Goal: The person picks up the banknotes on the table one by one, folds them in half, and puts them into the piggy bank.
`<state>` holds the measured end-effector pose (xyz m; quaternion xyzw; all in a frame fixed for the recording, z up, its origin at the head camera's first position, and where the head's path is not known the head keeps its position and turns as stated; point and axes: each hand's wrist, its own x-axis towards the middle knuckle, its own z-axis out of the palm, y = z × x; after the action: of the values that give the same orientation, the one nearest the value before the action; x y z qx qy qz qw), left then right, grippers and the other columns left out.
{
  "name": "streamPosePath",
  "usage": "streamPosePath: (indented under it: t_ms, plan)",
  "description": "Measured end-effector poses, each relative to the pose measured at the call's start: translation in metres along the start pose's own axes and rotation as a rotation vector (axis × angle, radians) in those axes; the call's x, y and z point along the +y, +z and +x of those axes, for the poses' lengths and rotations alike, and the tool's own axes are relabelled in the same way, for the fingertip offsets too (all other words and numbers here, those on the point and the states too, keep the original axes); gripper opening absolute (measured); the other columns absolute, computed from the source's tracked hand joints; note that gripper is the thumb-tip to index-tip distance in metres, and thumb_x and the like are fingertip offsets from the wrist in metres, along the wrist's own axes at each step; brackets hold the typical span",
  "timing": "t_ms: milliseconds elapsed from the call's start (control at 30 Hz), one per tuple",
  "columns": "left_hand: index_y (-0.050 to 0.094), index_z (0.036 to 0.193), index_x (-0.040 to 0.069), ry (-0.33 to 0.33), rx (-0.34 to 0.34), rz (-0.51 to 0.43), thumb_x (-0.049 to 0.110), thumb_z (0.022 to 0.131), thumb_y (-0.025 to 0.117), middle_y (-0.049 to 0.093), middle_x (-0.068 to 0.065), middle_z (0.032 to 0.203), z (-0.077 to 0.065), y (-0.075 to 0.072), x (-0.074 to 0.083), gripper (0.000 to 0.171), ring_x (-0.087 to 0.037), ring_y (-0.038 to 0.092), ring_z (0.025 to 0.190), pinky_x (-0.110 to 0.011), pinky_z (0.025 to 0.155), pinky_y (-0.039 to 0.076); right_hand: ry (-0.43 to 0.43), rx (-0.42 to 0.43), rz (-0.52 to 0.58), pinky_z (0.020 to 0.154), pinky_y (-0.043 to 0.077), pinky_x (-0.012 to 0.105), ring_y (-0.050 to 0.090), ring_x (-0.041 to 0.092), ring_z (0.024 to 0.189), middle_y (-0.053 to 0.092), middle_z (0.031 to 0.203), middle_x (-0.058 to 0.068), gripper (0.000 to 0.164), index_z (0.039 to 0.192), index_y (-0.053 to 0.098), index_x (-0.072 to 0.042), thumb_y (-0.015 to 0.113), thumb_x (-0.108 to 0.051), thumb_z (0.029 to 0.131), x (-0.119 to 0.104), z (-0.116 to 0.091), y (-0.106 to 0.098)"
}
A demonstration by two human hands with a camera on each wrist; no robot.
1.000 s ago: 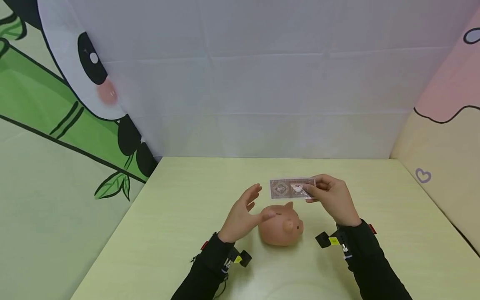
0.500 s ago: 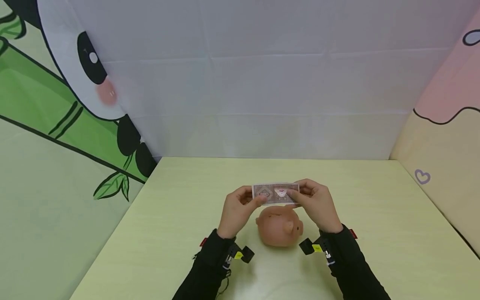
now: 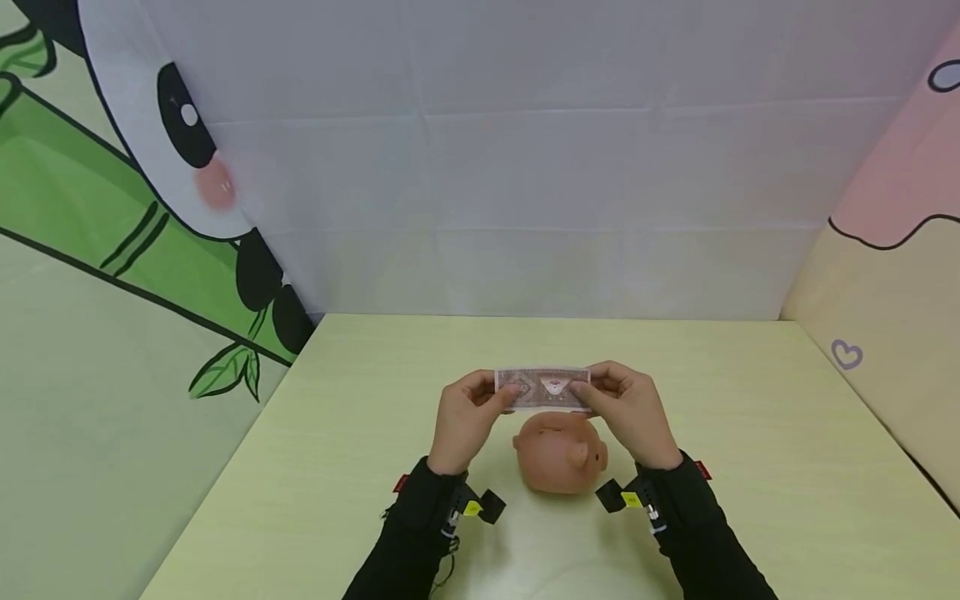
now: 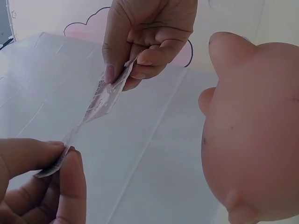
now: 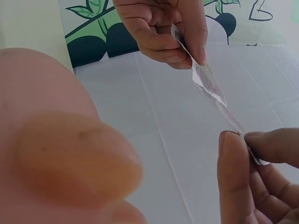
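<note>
A small brownish-pink banknote is stretched lengthwise between two hands in the head view. Its left end is pinched between thumb and fingers of my left hand; my right hand pinches the other end. From the left wrist, the banknote looks slightly bent along its length. Just below and nearer me, a pink piggy bank stands on the table, snout to the right. Its coin slot is on top, close under the note. In the right wrist view the piggy bank fills the left side, partly blurred.
The pale yellow table ends at a grey-white cloth backdrop. Printed cartoon panels stand at left and right. Each sleeve carries a small black wrist camera, and a thin cable hangs by the left one.
My left hand has come from beside the piggy bank and taken hold of the banknote's left end. My right hand has moved left with the note, which now hangs above the pig.
</note>
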<state>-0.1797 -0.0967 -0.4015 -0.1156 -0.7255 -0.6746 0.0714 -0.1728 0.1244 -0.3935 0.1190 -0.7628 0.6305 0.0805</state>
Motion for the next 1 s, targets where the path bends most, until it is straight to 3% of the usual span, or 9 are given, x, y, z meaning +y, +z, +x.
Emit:
streamPosePath:
  t_ms: [200,467,633,833,1000]
  plan:
    - [0.071,0.105,0.001,0.021,0.017,0.03,0.012,0.089,0.072,0.071,-0.017,0.095,0.0,-0.003,0.0,0.019,-0.01,0.067,0.075,-0.026,0.07,0.058,-0.009,0.027,-0.027,0.068,0.06,0.029,0.07,0.018,0.073,0.07,0.086,0.011,0.015,0.099,0.069,0.004,0.069,-0.008,0.091,0.0,0.0,-0.001]
    - [0.071,0.103,0.0,0.037,0.04,0.055,0.008,0.09,0.07,0.07,-0.018,0.093,-0.001,-0.008,0.004,0.016,-0.009,0.066,0.073,-0.025,0.07,0.058,0.011,0.102,-0.03,0.067,0.059,0.027,0.066,0.01,0.068,0.068,0.077,-0.006,0.013,0.095,0.07,0.004,0.07,-0.008,0.09,0.001,0.0,-0.002]
    - [0.072,0.103,-0.001,0.047,0.052,0.069,0.009,0.09,0.07,0.07,-0.019,0.093,-0.002,-0.008,0.006,0.017,-0.01,0.066,0.072,-0.035,0.071,0.06,0.017,0.117,-0.026,0.067,0.058,0.027,0.066,0.009,0.068,0.069,0.079,-0.002,0.014,0.094,0.07,0.005,0.07,-0.008,0.09,0.001,-0.001,-0.002]
    - [0.073,0.101,0.002,0.074,0.066,0.082,0.008,0.089,0.071,0.071,-0.016,0.094,-0.006,-0.006,0.013,0.013,-0.01,0.066,0.074,-0.024,0.068,0.058,0.015,0.138,-0.026,0.068,0.058,0.027,0.066,0.008,0.069,0.071,0.082,0.003,0.017,0.094,0.071,0.005,0.072,-0.011,0.089,-0.001,-0.002,0.0]
    - [0.072,0.099,0.003,0.119,0.052,0.08,0.009,0.089,0.072,0.07,-0.015,0.093,-0.012,-0.002,0.019,0.012,-0.01,0.066,0.074,-0.024,0.07,0.057,0.008,0.152,-0.002,0.068,0.057,0.027,0.066,0.009,0.068,0.07,0.08,-0.001,0.017,0.095,0.071,0.005,0.072,-0.011,0.089,-0.002,-0.003,0.001]
